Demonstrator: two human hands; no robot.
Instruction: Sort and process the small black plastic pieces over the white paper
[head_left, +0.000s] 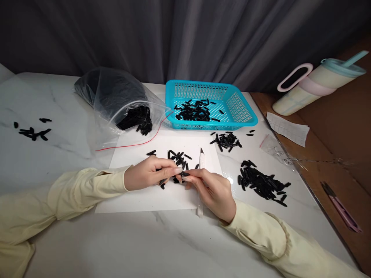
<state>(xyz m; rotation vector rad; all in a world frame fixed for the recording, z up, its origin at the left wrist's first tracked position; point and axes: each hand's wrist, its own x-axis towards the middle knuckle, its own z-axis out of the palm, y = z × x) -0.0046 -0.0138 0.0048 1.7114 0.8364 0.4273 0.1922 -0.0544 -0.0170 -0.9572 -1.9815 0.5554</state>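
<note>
Two hands on one black piece

Both your hands met over the white sheet (139, 200) on the table (87, 239). Your left hand (145, 178) pinched a small black piece (162, 181) between thumb and fingers, closed narrow on it. Your right hand (213, 191) held a white knife (201, 158), its tip pointing away from you, fingers tight around it. Loose pieces (178, 157) lay just beyond your fingers. A pile (262, 184) lay to the right, near the blue basket (243, 110) and the bag (116, 96).

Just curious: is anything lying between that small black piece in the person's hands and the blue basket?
Yes. Loose black pieces on the white sheet lie between the held black piece and the blue basket, beside a white knife.
</note>
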